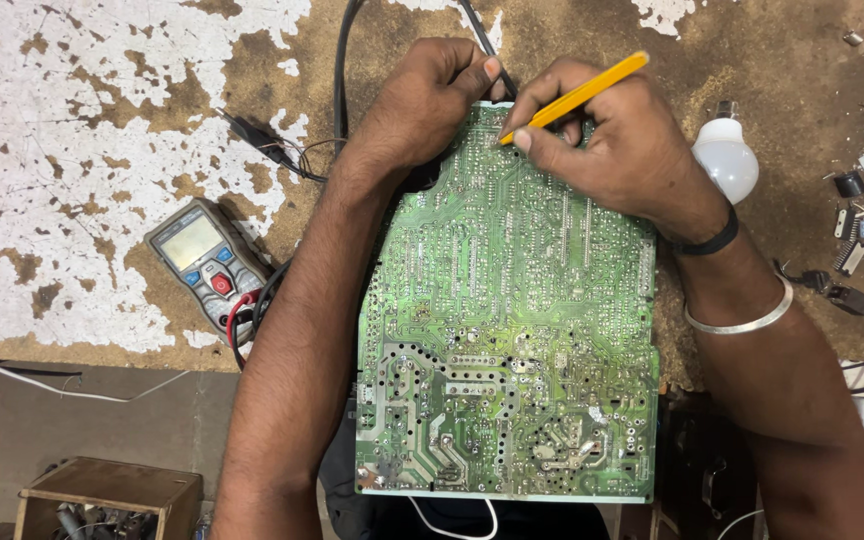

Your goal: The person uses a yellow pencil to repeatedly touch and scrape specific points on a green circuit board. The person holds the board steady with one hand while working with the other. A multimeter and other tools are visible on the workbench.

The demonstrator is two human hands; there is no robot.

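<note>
Left hand (432,95) curled over far edge of green circuit board (507,330) on bench (102,150); right hand (607,140) pinching yellow probe (577,95), tip on solder side. Stiff, light, fragile (perhaps propped up); best held by edges.

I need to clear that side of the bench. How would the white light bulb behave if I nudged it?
The white light bulb lies on its side, so its rounded body would probably roll. It is likely light and possibly breakable. It sits close beside the right hand, so that wrist might bump it.
</note>
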